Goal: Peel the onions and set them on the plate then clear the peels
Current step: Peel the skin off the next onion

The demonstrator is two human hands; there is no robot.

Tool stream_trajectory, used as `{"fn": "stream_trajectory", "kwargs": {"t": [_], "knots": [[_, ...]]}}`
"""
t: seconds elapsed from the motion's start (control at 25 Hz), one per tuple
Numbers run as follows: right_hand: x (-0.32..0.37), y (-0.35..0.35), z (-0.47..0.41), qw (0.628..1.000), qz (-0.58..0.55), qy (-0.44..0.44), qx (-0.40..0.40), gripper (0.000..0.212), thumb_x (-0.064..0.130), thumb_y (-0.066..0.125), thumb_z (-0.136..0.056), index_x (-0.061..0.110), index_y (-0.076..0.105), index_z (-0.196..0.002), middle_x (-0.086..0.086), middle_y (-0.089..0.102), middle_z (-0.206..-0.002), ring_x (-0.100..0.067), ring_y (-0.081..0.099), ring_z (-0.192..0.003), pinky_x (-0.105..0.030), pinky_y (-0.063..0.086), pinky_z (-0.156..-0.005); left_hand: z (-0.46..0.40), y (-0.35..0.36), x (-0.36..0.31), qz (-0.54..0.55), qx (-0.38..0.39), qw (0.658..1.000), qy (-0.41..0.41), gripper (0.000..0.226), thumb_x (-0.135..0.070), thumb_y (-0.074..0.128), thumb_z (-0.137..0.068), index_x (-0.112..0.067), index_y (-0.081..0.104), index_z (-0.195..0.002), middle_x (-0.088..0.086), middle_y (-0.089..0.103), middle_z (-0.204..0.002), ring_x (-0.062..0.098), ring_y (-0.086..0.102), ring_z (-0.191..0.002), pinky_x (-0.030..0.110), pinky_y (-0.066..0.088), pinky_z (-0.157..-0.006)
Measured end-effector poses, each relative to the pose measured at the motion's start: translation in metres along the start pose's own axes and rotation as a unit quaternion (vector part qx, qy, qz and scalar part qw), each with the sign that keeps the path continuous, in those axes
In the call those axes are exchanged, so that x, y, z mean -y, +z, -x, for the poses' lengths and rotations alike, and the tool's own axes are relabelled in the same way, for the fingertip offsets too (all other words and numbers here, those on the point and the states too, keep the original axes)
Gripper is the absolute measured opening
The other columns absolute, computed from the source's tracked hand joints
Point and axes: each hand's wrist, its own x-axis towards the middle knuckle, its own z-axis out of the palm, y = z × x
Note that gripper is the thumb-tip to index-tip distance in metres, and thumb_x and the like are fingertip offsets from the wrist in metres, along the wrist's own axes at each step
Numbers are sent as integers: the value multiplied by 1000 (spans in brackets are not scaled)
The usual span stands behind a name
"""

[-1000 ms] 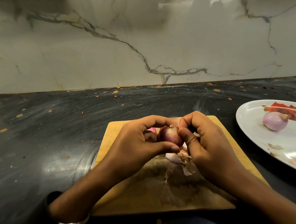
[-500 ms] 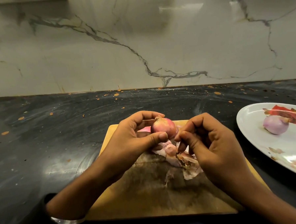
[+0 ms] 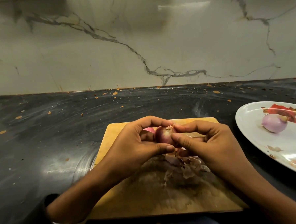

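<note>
At the frame's centre, the left hand [image 3: 133,143] grips a red onion [image 3: 164,135] above a wooden cutting board [image 3: 124,195], while the right hand [image 3: 209,143] pinches its top. Loose peels [image 3: 186,166] lie beneath. At right, a peeled onion [image 3: 274,125] sits on a white plate [image 3: 250,123] on the counter [image 3: 42,143].

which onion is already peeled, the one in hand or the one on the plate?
The onion on the plate: pale lilac, smooth, lying free on the white plate. The onion in hand still shows darker reddish skin, gripped by the left hand and right hand.
</note>
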Motion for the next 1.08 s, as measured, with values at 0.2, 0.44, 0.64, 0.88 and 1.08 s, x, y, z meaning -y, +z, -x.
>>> {"fn": "stream_trajectory", "kwargs": {"t": [0.2, 0.44, 0.64, 0.88, 1.08], "knots": [[2, -1, -2, 1000, -18, -6, 1, 20, 16, 74, -76, 8, 79, -93, -5, 79, -82, -23, 77, -69, -32, 63, -62, 0, -1, -2, 6, -3, 1000, -3, 44, 7, 81, -68, -11, 68, -106, -3, 73, -105, 16, 74, -89, 21, 58, -74], [0, -2, -1, 999, 40, -29, -6, 5, 10, 74, -84, 11, 79, -82, -1, 77, -73, -17, 75, -64, -30, 62, -60, 2, 3, -4, -8, -21, 1000, -1, 44, 1, 84, -62, -15, 68, -100, -6, 73, -102, 14, 74, -84, 19, 58, -70], [1, -2, -2, 1000, 10, -6, 13, 18, 22, 76, -74, 8, 79, -86, -5, 78, -78, -23, 76, -68, -43, 64, -65, 2, 2, -4, -19, -15, 1000, 6, 44, 6, 84, -63, -11, 67, -100, -10, 74, -98, 12, 74, -82, 18, 57, -69], [3, -2, -2, 999, 22, -18, 16, 8, 24, 74, -74, 16, 75, -71, -6, 76, -76, -26, 74, -61, -44, 63, -58, 3, 3, -2, -60, -28, 997, 27, 46, -1, 88, -59, -17, 68, -97, 4, 71, -99, 11, 74, -83, 17, 57, -70], [-1, -5, -2, 997, 60, -33, 21, 20, 6, 77, -81, 19, 75, -66, -5, 76, -72, -18, 72, -58, -26, 57, -53, 4, 6, 2, -101, -23, 994, 37, 45, -20, 88, -59, -19, 72, -101, -1, 68, -105, 11, 69, -94, 22, 57, -78]]}}
